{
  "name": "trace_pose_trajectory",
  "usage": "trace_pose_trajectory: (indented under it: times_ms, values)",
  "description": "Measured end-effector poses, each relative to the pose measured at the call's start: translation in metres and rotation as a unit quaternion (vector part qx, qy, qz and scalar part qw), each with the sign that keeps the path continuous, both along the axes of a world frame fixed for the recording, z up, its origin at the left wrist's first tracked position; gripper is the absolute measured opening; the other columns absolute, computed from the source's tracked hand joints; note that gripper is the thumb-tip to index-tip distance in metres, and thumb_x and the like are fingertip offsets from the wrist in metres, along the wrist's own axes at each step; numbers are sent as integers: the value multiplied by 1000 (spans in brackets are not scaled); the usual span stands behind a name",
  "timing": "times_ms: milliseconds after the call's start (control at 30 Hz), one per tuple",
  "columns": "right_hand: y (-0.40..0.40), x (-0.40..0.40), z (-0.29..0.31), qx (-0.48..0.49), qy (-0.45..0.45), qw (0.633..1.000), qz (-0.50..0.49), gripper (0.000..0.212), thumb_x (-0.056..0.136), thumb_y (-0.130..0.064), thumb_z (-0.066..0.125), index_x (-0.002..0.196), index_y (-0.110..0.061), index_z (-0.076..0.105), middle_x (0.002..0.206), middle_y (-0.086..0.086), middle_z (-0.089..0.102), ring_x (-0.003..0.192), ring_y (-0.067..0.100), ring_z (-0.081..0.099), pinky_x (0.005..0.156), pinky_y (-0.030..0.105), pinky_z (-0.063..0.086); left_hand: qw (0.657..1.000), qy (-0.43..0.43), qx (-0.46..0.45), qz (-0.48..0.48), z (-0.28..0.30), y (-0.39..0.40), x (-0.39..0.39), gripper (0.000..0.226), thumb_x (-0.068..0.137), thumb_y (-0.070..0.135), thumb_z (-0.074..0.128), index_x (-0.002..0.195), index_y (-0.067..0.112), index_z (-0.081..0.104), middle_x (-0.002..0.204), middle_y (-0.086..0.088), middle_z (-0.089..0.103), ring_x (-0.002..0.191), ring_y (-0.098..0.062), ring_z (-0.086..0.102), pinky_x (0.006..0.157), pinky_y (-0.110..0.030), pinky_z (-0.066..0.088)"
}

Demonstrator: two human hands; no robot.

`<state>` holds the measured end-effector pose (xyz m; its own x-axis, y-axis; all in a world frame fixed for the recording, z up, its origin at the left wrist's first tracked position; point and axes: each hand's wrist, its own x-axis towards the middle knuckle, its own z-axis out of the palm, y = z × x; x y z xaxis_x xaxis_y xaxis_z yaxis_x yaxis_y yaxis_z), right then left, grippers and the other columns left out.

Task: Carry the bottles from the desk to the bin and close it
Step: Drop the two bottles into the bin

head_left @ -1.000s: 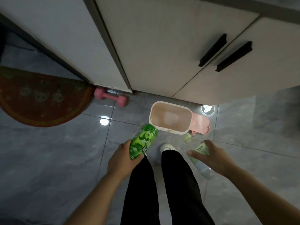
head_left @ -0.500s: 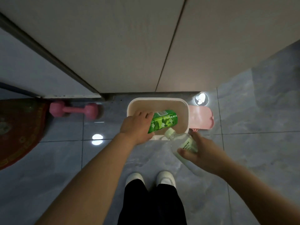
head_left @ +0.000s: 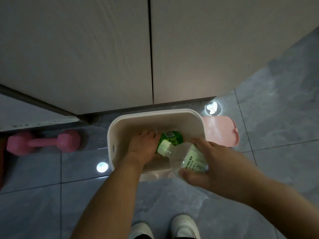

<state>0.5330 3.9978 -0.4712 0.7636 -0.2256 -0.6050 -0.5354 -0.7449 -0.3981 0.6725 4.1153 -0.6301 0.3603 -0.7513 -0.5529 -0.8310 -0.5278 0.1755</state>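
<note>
Green bottle (head_left: 170,139): down inside the open bin (head_left: 120,128), lying tilted, base toward the bin's far wall. Gripped by the left hand (head_left: 144,146), fingers curled over its side; fingertips hidden behind the bottle, thumb not visible. Left forearm crossing the bin's near rim.

Clear bottle (head_left: 187,160): over the bin's near right corner, tilted, pale cap pointing into the bin and overlapping the green bottle; touching or just above, cannot tell. Held by the right hand (head_left: 219,167), thumb curled round the label's near side, fingers wrapped over the far side. Lower end covered by the palm.

Pink lid (head_left: 221,131): hanging open off the bin's right side, partly hidden behind the right hand.

Pink dumbbell (head_left: 44,142): on the floor left of the bin, blurred. White shoes (head_left: 184,226) near of the bin, cut off by the frame edge. Cabinet doors (head_left: 103,57) just beyond the bin.
</note>
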Motion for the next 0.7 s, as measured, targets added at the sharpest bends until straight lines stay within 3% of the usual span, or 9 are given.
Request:
trace_pose_trajectory:
  times_ms: [100,267,333,433,533,633,700]
  values:
    - [-6,5,-7,-9,0,1000,6,74,65,-75,41,127,-37,30,114,-13,59,85,8,59,71,23,56,1000,-19,5,-15,-10,-2,-1,69,82,39,58,140,21,26,140,-5,41,127,-26,38,100,-39,38]
    - [-1,10,-18,-11,-13,1000,22,75,63,-78,37,125,-36,29,112,-10,59,86,11,60,73,28,56,998,-37,-40,10,-7,-2,4,50,89,32,43,136,18,33,142,-5,39,130,-24,34,104,-37,33]
    - [2,14,-24,-14,-10,1000,26,74,67,-76,41,127,-35,29,116,-7,59,92,13,61,76,30,56,998,-2,-52,32,0,4,7,45,89,30,45,132,18,39,138,-5,42,129,-22,36,103,-38,38]
    - [0,21,-31,-29,-14,999,30,73,71,-72,47,129,-32,29,121,-5,57,93,14,58,73,28,49,983,92,-82,138,17,13,12,36,89,27,50,125,21,49,132,-4,51,121,-23,47,101,-42,42]
    - [-2,32,-39,-46,-18,998,42,74,73,-68,53,132,-30,30,124,-2,56,102,19,59,74,30,46,942,142,-111,283,38,18,20,28,92,18,48,119,17,55,121,-7,60,110,-23,55,98,-35,43]
    - [1,43,-52,-42,-12,998,46,73,75,-62,57,134,-28,31,128,0,54,110,22,56,83,34,48,853,225,-159,444,54,31,23,23,96,17,39,109,20,57,119,-7,61,110,-21,56,102,-37,41]
    - [5,49,-65,-44,7,997,62,71,77,-58,59,135,-26,32,127,2,54,112,23,55,89,36,47,814,257,-183,487,60,40,19,23,97,15,36,106,21,56,117,-6,62,110,-21,57,106,-43,40]
